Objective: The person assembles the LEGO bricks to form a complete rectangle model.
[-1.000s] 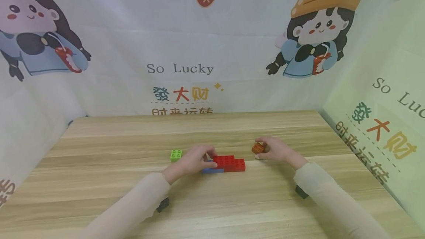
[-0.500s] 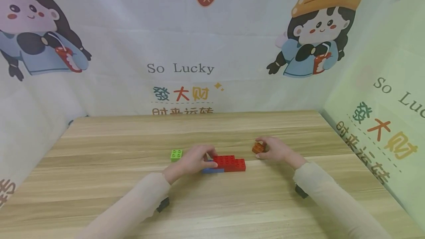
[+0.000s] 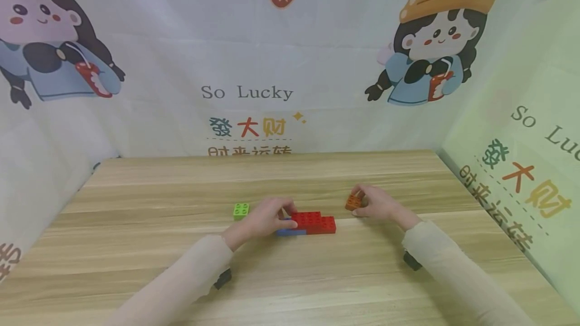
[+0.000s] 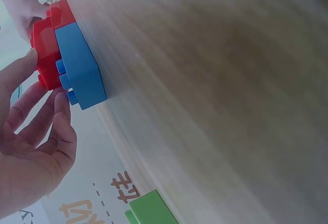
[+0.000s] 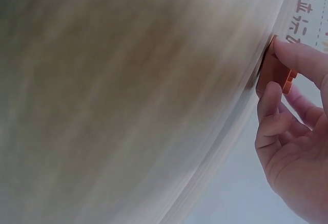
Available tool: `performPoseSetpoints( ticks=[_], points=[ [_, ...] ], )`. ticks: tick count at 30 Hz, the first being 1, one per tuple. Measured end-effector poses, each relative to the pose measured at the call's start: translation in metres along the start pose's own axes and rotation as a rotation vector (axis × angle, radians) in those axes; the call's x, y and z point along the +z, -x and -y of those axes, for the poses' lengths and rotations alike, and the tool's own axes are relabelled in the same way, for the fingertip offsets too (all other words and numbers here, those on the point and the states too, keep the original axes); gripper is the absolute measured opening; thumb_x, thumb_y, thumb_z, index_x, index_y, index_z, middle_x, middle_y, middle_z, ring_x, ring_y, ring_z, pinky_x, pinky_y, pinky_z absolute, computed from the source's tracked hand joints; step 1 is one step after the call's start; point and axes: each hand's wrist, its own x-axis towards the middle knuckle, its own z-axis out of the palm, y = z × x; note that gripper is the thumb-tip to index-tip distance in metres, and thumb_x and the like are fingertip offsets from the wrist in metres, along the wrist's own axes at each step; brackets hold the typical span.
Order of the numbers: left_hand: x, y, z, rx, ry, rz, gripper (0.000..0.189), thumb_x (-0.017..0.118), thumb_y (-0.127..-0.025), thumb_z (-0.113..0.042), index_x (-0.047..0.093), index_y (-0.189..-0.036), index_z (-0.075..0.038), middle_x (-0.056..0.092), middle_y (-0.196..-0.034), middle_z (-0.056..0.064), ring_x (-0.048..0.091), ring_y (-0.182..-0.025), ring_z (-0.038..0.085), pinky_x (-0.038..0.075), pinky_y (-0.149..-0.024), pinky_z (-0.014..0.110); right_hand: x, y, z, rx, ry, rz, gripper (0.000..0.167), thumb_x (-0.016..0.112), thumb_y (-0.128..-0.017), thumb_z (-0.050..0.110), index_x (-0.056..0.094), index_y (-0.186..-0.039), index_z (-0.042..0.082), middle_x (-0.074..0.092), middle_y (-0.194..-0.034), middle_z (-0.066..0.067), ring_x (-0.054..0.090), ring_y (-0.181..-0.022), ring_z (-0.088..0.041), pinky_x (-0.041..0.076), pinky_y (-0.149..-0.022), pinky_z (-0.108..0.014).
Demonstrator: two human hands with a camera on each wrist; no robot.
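My left hand (image 3: 267, 217) holds the left end of a red toy brick (image 3: 305, 219) between thumb and fingers. That brick is stacked across a blue brick (image 4: 79, 62) and a second red brick (image 3: 328, 225), which lie end to end on the table. In the left wrist view, studs of the blue brick show bare beside my fingertips. To the right of the stack, my right hand (image 3: 378, 203) pinches a small orange brick (image 3: 353, 202). In the right wrist view the orange brick (image 5: 275, 73) stands close over the tabletop, thumb on one side, fingers on the other.
A small lime-green brick (image 3: 241, 210) sits on the wooden table (image 3: 290, 280), just left of my left hand. Printed cloth (image 3: 326, 64) hangs behind the table and along its sides. A dark wrist device (image 3: 223, 279) shows under the left sleeve.
My right hand has turned the orange brick a little and shifted it slightly to the right, its fingers drawn closer in. The left hand and the stack have stayed in place.
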Motion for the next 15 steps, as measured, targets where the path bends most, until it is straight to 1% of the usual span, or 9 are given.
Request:
performPoseSetpoints(
  ticks=[7, 15],
  points=[
    [-0.0014, -0.0004, 0.0008, -0.006, 0.004, 0.004, 0.017, 0.068, -0.077, -0.018, 0.059, -0.089, -0.009, 0.059, -0.084, -0.002, 0.053, -0.068, 0.009, 0.044, -0.061, 0.023, -0.0013, 0.0018, 0.0008, -0.032, -0.052, 0.009, 0.036, 0.068, -0.076, 0.009, 0.051, -0.106, 0.003, 0.055, -0.096, -0.010, 0.052, -0.082, -0.022, 0.043, -0.072, -0.040],
    [-0.0007, -0.0012, 0.0012, -0.014, 0.001, 0.004, 0.018, 0.069, -0.077, -0.019, 0.059, -0.089, -0.010, 0.059, -0.085, -0.002, 0.054, -0.069, 0.008, 0.045, -0.063, 0.022, -0.0009, 0.0052, 0.0044, -0.047, -0.095, -0.002, 0.036, 0.067, -0.075, 0.008, 0.051, -0.107, 0.004, 0.054, -0.096, -0.009, 0.052, -0.074, -0.017, 0.044, -0.066, -0.034]
  ],
)
